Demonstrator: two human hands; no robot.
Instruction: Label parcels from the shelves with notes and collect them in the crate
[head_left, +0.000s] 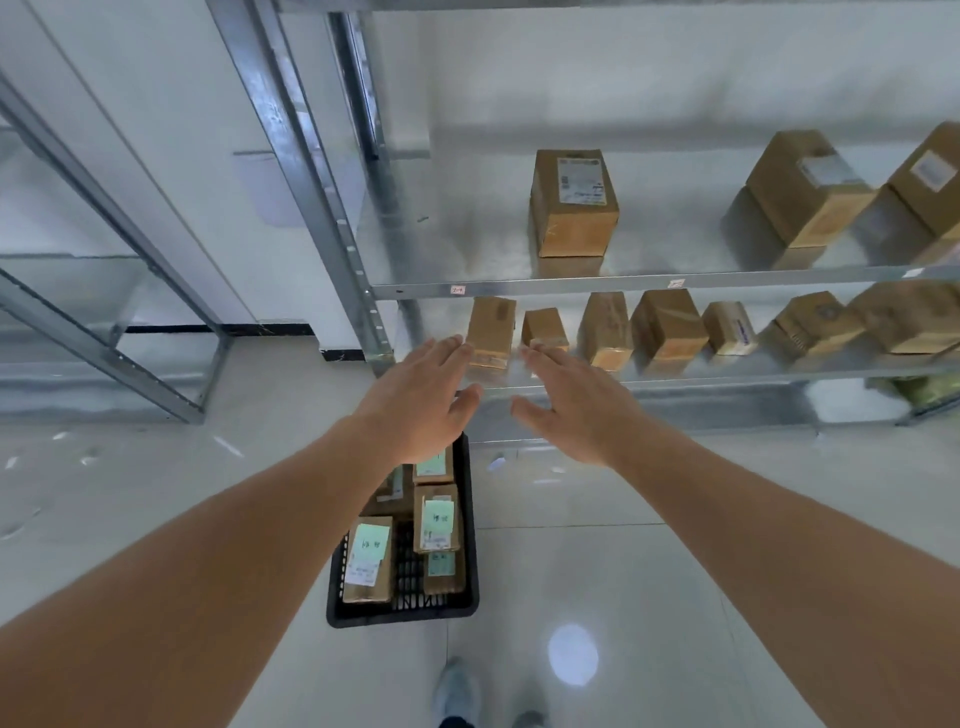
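I see both hands extended palm-down with fingers straight, holding nothing. The left hand (421, 400) reaches toward the leftmost parcel (490, 332) on the lower shelf (727, 371); whether its fingertips touch the box, I cannot tell. The right hand (576, 400) lies in front of a smaller parcel (544, 329) just beside the first. More parcels stand along that shelf and the upper shelf (649, 283). The black crate (470, 525) sits on the floor (649, 571) below the hands, holding parcels that bear green notes (370, 542)
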